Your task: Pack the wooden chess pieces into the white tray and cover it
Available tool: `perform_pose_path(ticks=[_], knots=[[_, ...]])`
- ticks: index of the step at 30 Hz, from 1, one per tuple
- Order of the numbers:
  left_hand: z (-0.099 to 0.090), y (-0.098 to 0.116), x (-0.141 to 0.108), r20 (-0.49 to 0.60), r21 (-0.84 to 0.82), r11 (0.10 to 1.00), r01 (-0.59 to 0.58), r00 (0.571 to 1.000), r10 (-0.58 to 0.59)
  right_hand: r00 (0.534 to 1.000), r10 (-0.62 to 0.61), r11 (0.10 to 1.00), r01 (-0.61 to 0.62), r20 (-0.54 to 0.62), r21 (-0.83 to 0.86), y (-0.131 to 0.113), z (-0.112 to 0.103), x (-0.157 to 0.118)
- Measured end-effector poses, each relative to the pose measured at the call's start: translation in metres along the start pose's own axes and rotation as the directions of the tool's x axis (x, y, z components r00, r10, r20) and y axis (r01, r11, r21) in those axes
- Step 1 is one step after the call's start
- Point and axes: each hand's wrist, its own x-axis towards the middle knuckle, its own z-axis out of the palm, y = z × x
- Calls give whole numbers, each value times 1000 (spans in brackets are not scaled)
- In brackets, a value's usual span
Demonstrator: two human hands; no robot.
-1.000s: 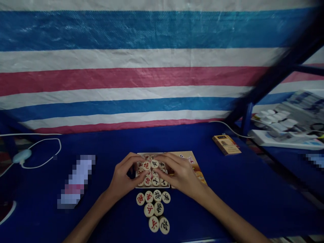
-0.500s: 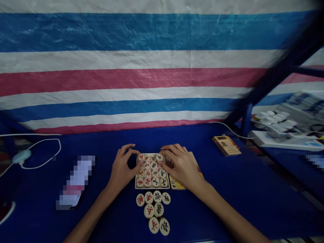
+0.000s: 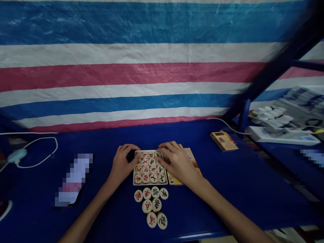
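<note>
A white tray point(image 3: 151, 184) holds rows of round Chinese chess pieces with red or black characters. My left hand point(image 3: 124, 161) is at its far left corner, the index finger curled past the rim and the thumb over the pieces. At the far right corner, my right hand point(image 3: 176, 160) bends around the edge in the same way, its thumb also over the pieces. Both hands cover parts of the back rows. In front of the tray, loose pieces stand on the table, among them a red piece point(image 3: 151, 220) and a black piece point(image 3: 162, 220).
A yellow printed box or lid point(image 3: 193, 160) lies partly under my right hand. A small tan box point(image 3: 224, 141) sits farther right. On the left are a phone point(image 3: 76, 179) and a white cable with a pale plug point(image 3: 17, 156). Striped sheeting point(image 3: 126, 74) hangs behind the blue table point(image 3: 113, 216).
My left hand has moved inward over the tray's far left corner and now hides the piece there. The view has tilted down slightly. The loose pieces keep their arrangement.
</note>
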Motion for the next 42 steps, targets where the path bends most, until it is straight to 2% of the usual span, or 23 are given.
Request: perform_pose_path(ticks=[6,11,18,23,30,35,42], knots=[[-2,1,0,19,-11,999,49,999,-49,1000,-27,999,27,15,34,-10,0,0],[-1,2,0,15,-14,997,73,997,-72,982,-165,986,163,93,26,-24,-2,1],[-1,3,-1,24,4,997,74,997,-74,974,-187,981,191,130,-17,-20,1,-2],[-2,2,-1,31,17,998,53,998,-53,981,-157,987,155,113,30,-13,-2,-2],[0,5,-6,-5,59,996,61,998,-61,996,71,995,-75,52,66,-3,3,2],[1,12,-8,-7,90,993,70,998,-70,994,100,992,-103,40,69,-4,10,4],[0,14,-9,14,104,992,72,997,-74,995,92,993,-94,30,77,-3,10,4]])
